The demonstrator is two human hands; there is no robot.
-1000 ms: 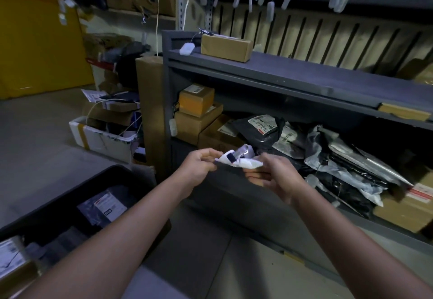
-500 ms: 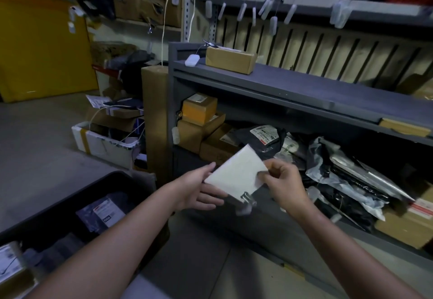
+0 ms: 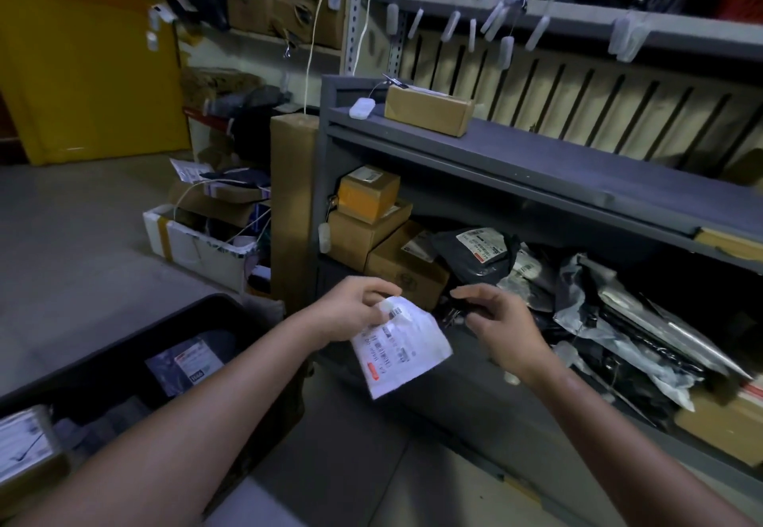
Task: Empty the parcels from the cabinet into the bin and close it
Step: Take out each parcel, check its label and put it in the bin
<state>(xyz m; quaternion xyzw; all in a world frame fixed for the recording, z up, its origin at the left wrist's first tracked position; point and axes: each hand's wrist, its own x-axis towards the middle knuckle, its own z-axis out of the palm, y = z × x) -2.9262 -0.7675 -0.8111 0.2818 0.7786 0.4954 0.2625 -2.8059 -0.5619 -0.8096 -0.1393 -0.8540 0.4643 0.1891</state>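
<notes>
**One white parcel in hand, most of the cabinet still to clear.**
Your left hand (image 3: 355, 312) pinches the white parcel (image 3: 402, 355) by its top edge. Your right hand (image 3: 497, 330) hovers just beside it, fingers curled; whether it holds anything, I cannot tell. Below-left of your hands the bin (image 3: 136, 334) holds few parcels. Beyond them the cabinet (image 3: 578, 179) is crowded and not yet closed.

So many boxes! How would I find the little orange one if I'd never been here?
Find the grey cabinet and look under its top shelf, at the far left end. The orange box sits on top of the stacked brown cardboard boxes there. It is the smallest and brightest one, with a white label on its top.
</notes>
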